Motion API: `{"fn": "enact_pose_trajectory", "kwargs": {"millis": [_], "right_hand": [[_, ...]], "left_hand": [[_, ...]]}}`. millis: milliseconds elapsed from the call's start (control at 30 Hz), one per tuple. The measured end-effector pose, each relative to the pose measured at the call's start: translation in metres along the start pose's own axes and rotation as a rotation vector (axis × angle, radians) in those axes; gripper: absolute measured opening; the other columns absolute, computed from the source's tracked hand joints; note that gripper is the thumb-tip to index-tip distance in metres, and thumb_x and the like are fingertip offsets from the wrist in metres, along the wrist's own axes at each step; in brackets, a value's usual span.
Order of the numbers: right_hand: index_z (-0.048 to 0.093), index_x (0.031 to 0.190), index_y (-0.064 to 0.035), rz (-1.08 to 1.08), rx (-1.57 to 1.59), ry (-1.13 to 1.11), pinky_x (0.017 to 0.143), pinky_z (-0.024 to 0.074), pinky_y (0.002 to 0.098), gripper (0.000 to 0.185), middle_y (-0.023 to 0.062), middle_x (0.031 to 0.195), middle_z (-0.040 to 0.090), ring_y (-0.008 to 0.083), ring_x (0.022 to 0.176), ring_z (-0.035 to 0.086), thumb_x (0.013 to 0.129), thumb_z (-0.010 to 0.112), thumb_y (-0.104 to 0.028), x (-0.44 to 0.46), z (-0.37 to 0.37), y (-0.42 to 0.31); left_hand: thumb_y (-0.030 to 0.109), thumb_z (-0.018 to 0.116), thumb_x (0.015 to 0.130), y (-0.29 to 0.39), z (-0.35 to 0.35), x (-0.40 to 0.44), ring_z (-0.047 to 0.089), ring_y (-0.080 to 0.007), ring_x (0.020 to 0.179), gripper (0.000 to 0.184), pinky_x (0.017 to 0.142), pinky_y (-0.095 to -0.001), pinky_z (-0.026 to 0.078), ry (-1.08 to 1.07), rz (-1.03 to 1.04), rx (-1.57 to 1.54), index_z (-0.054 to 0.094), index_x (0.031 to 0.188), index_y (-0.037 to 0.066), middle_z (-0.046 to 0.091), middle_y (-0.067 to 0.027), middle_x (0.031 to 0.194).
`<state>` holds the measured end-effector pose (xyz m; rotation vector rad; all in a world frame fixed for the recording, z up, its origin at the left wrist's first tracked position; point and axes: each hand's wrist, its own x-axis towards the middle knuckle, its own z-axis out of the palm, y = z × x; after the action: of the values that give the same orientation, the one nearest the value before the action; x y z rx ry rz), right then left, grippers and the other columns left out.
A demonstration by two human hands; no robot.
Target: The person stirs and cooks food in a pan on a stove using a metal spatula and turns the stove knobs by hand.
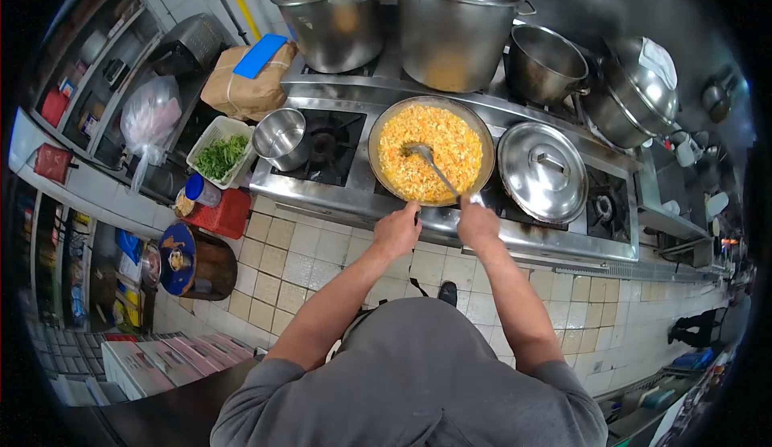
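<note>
A wide round pan [375, 175] of yellow-orange, grainy food [430, 125] sits on the stove in front of me. My left hand [397, 230] is closed at the pan's near edge, around what looks like its dark handle. In my right hand [479, 225] is the handle of a long metal ladle [442, 177], which slants over the near rim. Its bowl rests partly sunk in the middle of the food. To the right of the pan lies a shiny round lid [544, 175], touched by neither hand.
Lidded stockpots [458, 41] and an open pot [548, 62] stand along the back. Left of the pan are a burner [323, 143], a small saucepan [280, 143], a basket of chopped greens [222, 157] and a red crate [223, 214]. A large steamer pot [627, 97] stands at right.
</note>
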<state>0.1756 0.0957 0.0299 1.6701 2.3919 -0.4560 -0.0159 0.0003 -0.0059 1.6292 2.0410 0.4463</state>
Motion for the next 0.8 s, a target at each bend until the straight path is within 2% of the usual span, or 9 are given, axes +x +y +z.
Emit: {"fn": "enact_pose_trajectory", "kwargs": {"millis": [200,267,367,567,633,667,700,767,800], "right_hand": [[0.061,0.143,-0.0057,-0.02,0.161,-0.009,0.096,0.0568,0.0521,0.047,0.0263,0.113,0.075,0.0436,0.11,0.072,0.098,0.065,-0.017,-0.061,-0.039,0.059],[0.064,0.14,-0.004,-0.065,0.449,0.208,0.097,0.0543,0.0524,0.047,0.0272,0.116,0.074,0.0458,0.112,0.07,0.096,0.071,-0.02,-0.067,-0.041,0.09],[0.068,0.135,-0.0034,-0.068,0.504,0.374,0.094,0.055,0.0524,0.043,0.029,0.114,0.074,0.0477,0.11,0.069,0.095,0.073,-0.018,-0.052,-0.034,0.105],[0.069,0.123,0.0008,-0.016,0.61,0.445,0.087,0.0547,0.0517,0.031,0.0301,0.105,0.073,0.0507,0.104,0.069,0.098,0.068,-0.017,0.026,-0.004,0.112],[0.071,0.113,0.0008,0.041,0.688,0.27,0.08,0.0548,0.0486,0.026,0.0282,0.097,0.075,0.0449,0.091,0.073,0.1,0.066,-0.021,0.06,0.012,0.115],[0.069,0.111,-0.0012,0.17,0.864,0.086,0.058,0.0498,0.0437,0.026,0.0186,0.082,0.071,0.0298,0.063,0.066,0.104,0.063,-0.026,0.057,0.008,0.104],[0.069,0.111,-0.0012,0.17,0.864,0.085,0.058,0.0498,0.0437,0.026,0.0186,0.082,0.071,0.0298,0.063,0.066,0.104,0.063,-0.026,0.057,0.011,0.092],[0.064,0.114,-0.005,0.255,1.44,-0.327,0.042,0.0341,0.0336,0.025,0.0066,0.074,0.058,0.0128,0.051,0.047,0.107,0.062,-0.029,0.057,0.017,0.077],[0.062,0.115,-0.0061,0.257,1.494,-0.329,0.04,0.0293,0.0306,0.023,0.005,0.074,0.055,0.0107,0.05,0.042,0.109,0.06,-0.029,0.048,0.014,0.07]], "left_hand": [[0.025,0.063,0.103,0.009,-0.007,-0.002,0.074,-0.0434,0.097,0.031,0.084,-0.0589,0.056,-0.002,-0.004,0.002,0.055,0.129,0.011,0.077,-0.0209,0.104],[0.025,0.063,0.103,0.008,-0.003,-0.003,0.074,-0.0432,0.098,0.031,0.084,-0.0588,0.056,0.003,-0.007,-0.004,0.055,0.13,0.011,0.077,-0.0207,0.104],[0.025,0.063,0.102,0.009,-0.006,-0.001,0.074,-0.0431,0.098,0.032,0.085,-0.0587,0.056,0.004,-0.006,-0.005,0.055,0.13,0.011,0.077,-0.0205,0.104],[0.026,0.066,0.101,0.006,-0.005,0.0,0.074,-0.0433,0.1,0.035,0.086,-0.0586,0.056,-0.006,0.011,-0.011,0.055,0.13,0.011,0.077,-0.0204,0.105],[0.026,0.066,0.1,0.007,-0.005,-0.001,0.074,-0.0433,0.1,0.035,0.086,-0.0585,0.056,-0.016,0.004,-0.005,0.055,0.13,0.011,0.077,-0.0204,0.105],[0.026,0.066,0.1,0.008,-0.007,-0.001,0.074,-0.0431,0.101,0.036,0.086,-0.0583,0.056,-0.023,-0.001,0.004,0.055,0.131,0.011,0.077,-0.0203,0.106],[0.025,0.066,0.1,0.008,-0.008,0.0,0.074,-0.043,0.101,0.036,0.087,-0.058,0.056,-0.03,-0.008,0.013,0.055,0.131,0.011,0.077,-0.0202,0.106],[0.025,0.066,0.101,0.009,-0.009,-0.001,0.074,-0.0428,0.102,0.036,0.087,-0.0579,0.056,-0.048,-0.008,0.015,0.055,0.132,0.011,0.077,-0.0201,0.107],[0.025,0.066,0.101,0.01,-0.011,0.002,0.074,-0.0427,0.102,0.037,0.088,-0.0578,0.056,-0.061,-0.005,0.017,0.055,0.133,0.011,0.077,-0.0201,0.107]]}}
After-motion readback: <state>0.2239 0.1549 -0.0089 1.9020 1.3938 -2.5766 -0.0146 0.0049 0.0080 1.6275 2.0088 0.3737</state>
